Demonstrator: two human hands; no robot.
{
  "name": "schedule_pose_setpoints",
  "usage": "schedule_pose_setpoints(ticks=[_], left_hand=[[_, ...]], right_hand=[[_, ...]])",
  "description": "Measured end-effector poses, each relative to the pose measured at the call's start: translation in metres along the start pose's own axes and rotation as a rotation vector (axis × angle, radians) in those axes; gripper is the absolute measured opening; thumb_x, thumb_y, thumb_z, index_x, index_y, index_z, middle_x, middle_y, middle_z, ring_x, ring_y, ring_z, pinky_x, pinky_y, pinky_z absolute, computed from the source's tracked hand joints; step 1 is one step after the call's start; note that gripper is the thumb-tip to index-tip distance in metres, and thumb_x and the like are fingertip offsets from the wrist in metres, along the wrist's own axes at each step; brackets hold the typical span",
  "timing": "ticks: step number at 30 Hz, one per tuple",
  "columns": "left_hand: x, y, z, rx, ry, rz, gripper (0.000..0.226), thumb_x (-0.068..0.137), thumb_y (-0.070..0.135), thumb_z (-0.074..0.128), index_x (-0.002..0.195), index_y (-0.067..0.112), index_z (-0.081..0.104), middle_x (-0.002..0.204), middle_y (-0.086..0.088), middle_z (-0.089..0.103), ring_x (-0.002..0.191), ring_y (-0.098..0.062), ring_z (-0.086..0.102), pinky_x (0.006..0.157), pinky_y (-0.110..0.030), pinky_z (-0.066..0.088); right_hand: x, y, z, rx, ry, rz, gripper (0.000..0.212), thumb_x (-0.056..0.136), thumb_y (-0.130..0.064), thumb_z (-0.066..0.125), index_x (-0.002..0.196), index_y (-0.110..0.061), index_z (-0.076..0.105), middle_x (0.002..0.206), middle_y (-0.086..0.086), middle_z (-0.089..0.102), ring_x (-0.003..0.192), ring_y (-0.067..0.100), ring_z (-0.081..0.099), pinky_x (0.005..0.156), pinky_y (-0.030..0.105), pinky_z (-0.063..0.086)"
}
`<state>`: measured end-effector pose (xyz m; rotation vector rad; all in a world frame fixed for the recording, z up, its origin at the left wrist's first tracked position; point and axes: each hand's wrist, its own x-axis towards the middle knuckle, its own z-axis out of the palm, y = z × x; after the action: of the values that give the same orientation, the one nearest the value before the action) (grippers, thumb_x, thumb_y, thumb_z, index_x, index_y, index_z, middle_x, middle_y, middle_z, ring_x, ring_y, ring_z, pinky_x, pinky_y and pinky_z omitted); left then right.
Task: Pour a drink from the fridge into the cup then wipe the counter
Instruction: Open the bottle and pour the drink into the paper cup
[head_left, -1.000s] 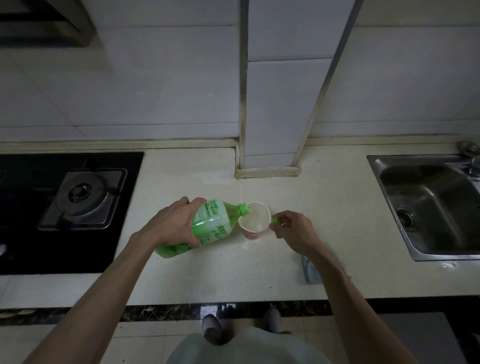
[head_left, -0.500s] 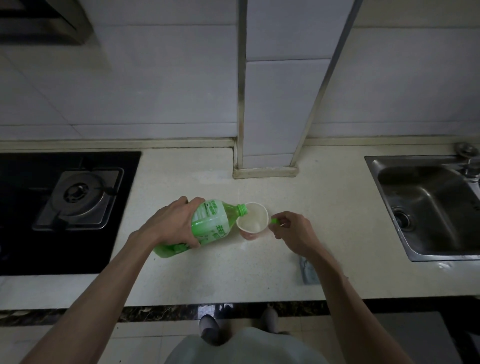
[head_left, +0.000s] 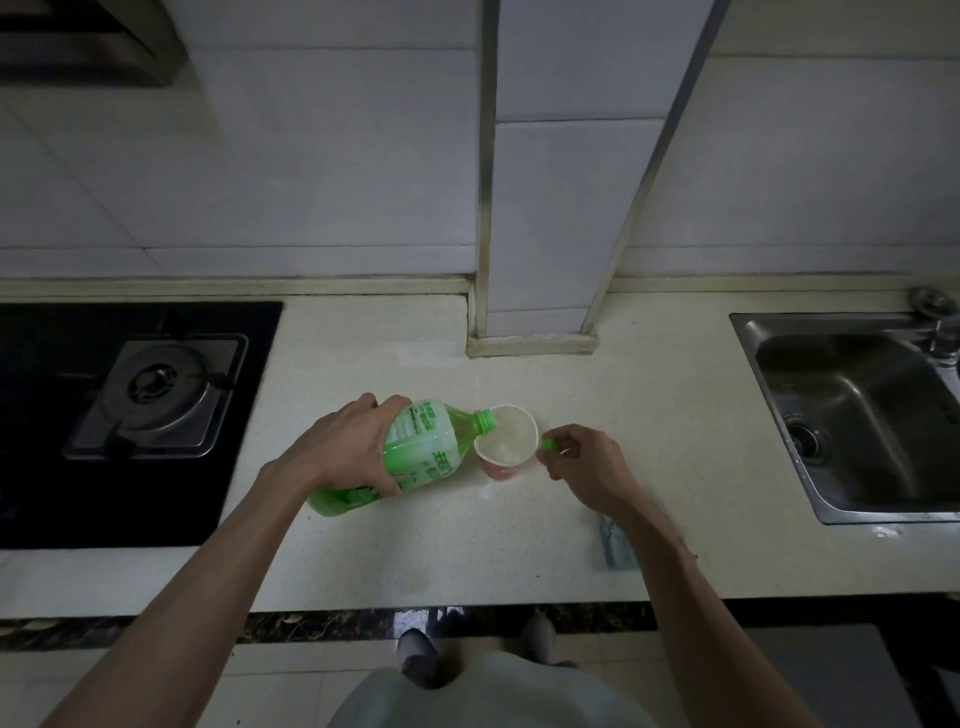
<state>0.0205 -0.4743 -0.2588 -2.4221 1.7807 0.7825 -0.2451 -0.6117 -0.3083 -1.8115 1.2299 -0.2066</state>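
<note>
Green plastic bottle (head_left: 423, 457) tilted, neck over round paper cup (head_left: 506, 441).

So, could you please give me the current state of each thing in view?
green bottle: uncapped, tipped, mouth over the cup, held in the left hand.
cup: upright on the counter, pale liquid inside.
green cap: off, pinched in the right hand.
cloth: flat on the counter, untouched.
burner: no flame visible.
sink: no water running.

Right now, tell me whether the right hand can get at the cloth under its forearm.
Probably not yet: the right hand is pinching the green cap beside the cup; the cloth lies otherwise unobstructed.
</note>
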Motion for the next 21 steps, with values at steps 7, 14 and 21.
schedule_pose_setpoints(ticks=[7, 14, 21], left_hand=[[-0.0005, -0.001, 0.0014, 0.007, -0.015, 0.0, 0.099, 0.059, 0.046, 0.082, 0.141, 0.034, 0.029, 0.108, 0.003, 0.045, 0.095, -0.015, 0.052, 0.073, -0.031, 0.053], [-0.0007, -0.0016, 0.0018, 0.016, -0.02, -0.001, 0.099, 0.057, 0.046, 0.083, 0.14, 0.035, 0.029, 0.107, 0.004, 0.045, 0.094, -0.014, 0.052, 0.072, -0.03, 0.052], [-0.0019, -0.0021, 0.0022, 0.013, -0.028, -0.008, 0.101, 0.057, 0.047, 0.083, 0.14, 0.035, 0.028, 0.107, 0.004, 0.045, 0.094, -0.015, 0.053, 0.073, -0.032, 0.054]], right_hand=[[-0.0005, 0.0008, 0.0018, 0.005, -0.002, 0.01, 0.024, 0.089, -0.023, 0.067, 0.11, -0.011, 0.067, 0.086, 0.004, 0.072, 0.071, 0.013, 0.068, 0.071, 0.027, 0.054], [-0.0002, 0.0031, 0.0033, 0.018, 0.008, 0.012, 0.025, 0.089, -0.023, 0.068, 0.11, -0.011, 0.068, 0.083, 0.005, 0.073, 0.07, 0.015, 0.069, 0.068, 0.024, 0.053], [-0.0019, 0.0043, 0.0037, 0.021, 0.006, 0.018, 0.025, 0.089, -0.024, 0.068, 0.11, -0.011, 0.067, 0.081, 0.003, 0.072, 0.069, 0.012, 0.067, 0.061, 0.016, 0.049]])
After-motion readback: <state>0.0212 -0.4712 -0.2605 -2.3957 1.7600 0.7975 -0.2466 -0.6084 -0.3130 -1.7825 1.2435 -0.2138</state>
